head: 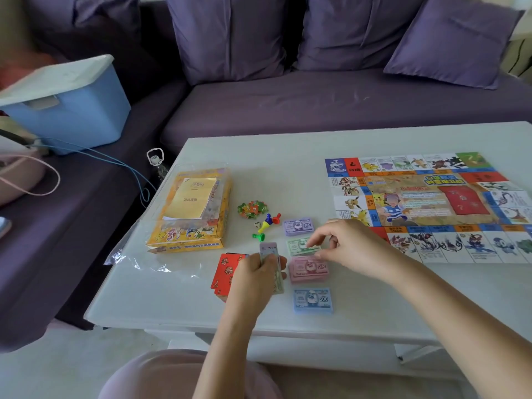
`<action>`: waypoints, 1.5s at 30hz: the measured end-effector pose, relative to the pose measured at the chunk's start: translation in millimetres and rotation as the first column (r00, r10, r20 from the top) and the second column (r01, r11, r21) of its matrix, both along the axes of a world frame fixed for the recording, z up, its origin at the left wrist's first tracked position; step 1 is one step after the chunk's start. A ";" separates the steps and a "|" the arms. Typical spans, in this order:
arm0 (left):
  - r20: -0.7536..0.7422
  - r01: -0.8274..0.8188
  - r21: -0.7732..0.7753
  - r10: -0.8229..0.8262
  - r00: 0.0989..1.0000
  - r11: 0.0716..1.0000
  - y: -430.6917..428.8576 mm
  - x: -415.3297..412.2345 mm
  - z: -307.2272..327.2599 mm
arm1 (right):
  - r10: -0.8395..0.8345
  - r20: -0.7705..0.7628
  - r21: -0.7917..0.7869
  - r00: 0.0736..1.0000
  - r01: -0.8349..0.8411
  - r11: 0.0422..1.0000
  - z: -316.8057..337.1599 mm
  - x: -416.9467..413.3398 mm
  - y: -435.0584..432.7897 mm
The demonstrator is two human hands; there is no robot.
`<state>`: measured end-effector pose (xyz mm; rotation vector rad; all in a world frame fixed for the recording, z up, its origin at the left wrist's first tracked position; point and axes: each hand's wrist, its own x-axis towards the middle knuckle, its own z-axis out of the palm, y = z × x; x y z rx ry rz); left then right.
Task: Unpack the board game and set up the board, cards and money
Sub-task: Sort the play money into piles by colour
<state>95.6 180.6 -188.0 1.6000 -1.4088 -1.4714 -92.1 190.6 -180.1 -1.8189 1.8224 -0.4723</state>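
**While the money is sorted into piles, the board lies ready**

Although the board (426, 203) lies unfolded and flat along the right edge of the table (288, 156), with one red card deck (462, 203) on its middle, the setup looks about two thirds done, judging by what is laid out. Toward the middle of the front edge, four money piles run in a column from far to near: one purple pile (298, 226), one green pile (302, 246), one pink pile (309, 269) and one blue pile (313, 300).

The left hand (256, 279), just left of the pink pile, grips an unsorted sheaf of notes (269, 251), fingers curled round it, so dealing out money is the step in hand. The right hand (348, 246) hovers over the column with fingers curled and thumb and forefinger tips close together at the green pile's right side. Whether they pinch a note cannot be told.

A second red card stack (223, 272) lies partly hidden by the left hand. Beyond the piles sit four pawns (269, 223) (blue, red, yellow, green), a small white die (257, 224) that may be two, and one heap of green and orange tokens (252, 210).

Toward the left edge lies one yellow game box (190, 214) with a leaflet on top, resting on clear wrap (135, 260). Likely left to do: finishing the notes and placing the second card stack
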 end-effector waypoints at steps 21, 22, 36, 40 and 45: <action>0.046 0.049 0.031 -0.050 0.998 0.998 2.3 0.4 5.3 | 0.214 -0.156 -0.002 0.964 -0.217 0.976 -15.7 2.8 4.9; 0.044 0.046 0.029 -0.047 0.998 0.999 2.1 0.8 5.3 | 0.217 -0.154 0.003 0.964 -0.219 0.976 -15.6 2.5 4.3; 0.038 0.050 0.036 -0.051 0.998 0.998 1.6 0.0 5.6 | 0.246 -0.124 0.043 0.961 -0.242 0.969 -15.1 10.4 1.2; -0.007 0.027 0.062 -0.026 1.000 0.998 0.8 1.5 7.7 | 0.218 -0.095 0.005 0.971 -0.219 0.976 -16.8 10.3 3.9; -0.169 -0.029 -0.008 0.027 0.985 1.000 0.0 5.0 6.5 | 0.050 0.143 -0.181 0.988 -0.023 0.983 -2.2 20.5 17.3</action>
